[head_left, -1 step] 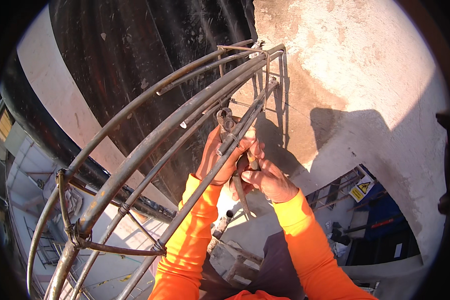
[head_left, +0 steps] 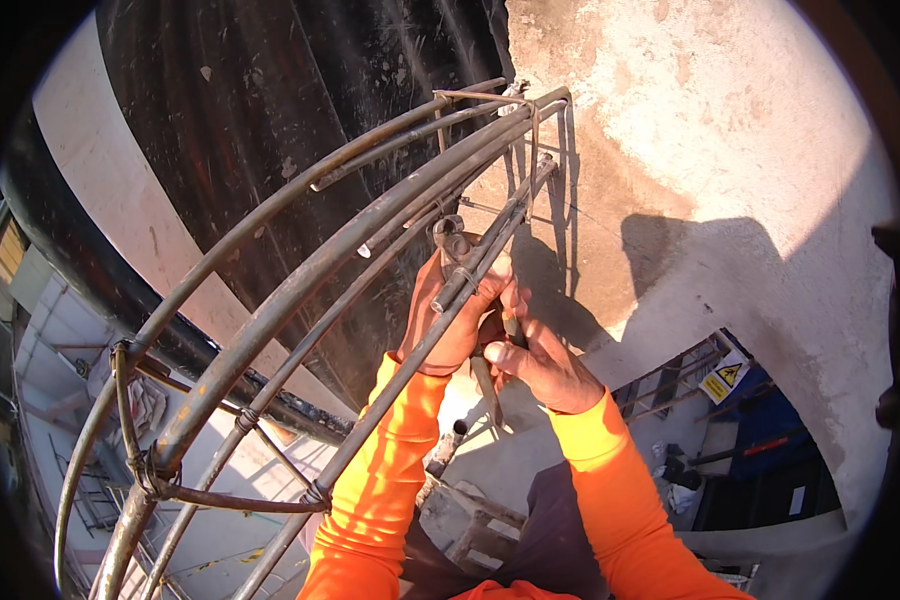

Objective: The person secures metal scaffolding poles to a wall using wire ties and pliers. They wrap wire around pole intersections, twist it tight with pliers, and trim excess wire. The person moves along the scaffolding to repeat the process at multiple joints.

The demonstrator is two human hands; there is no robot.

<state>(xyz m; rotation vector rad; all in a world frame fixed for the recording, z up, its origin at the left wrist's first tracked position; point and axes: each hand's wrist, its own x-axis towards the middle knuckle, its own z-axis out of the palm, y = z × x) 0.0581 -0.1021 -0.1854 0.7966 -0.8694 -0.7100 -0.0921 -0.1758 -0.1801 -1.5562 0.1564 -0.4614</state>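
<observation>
A pair of end-cutting pincers (head_left: 454, 240) shows its rounded metal head beside the lower bars of a rebar cage (head_left: 300, 300). My left hand (head_left: 438, 325) is closed around the pincers just below the head, behind a long thin bar that crosses in front of it. Lower down, my right hand (head_left: 560, 375) is closed at the handles, its thumb across them; one handle sticks out below. Thin wire binds a short bar end (head_left: 455, 292) to the long bar next to my left hand. The jaws' contact with any wire cannot be made out.
Wire-tied stirrups (head_left: 240, 498) join the cage's bars at lower left. A dark ribbed surface (head_left: 300, 130) stands behind it, a rough concrete wall (head_left: 710, 120) to the right. An opening with a yellow warning sign (head_left: 724, 380) lies at lower right, rough timber (head_left: 485, 530) below.
My right hand has shifted slightly down and to the right, and the handles have moved a little with it. My left hand has turned slightly; the cage stays put.
</observation>
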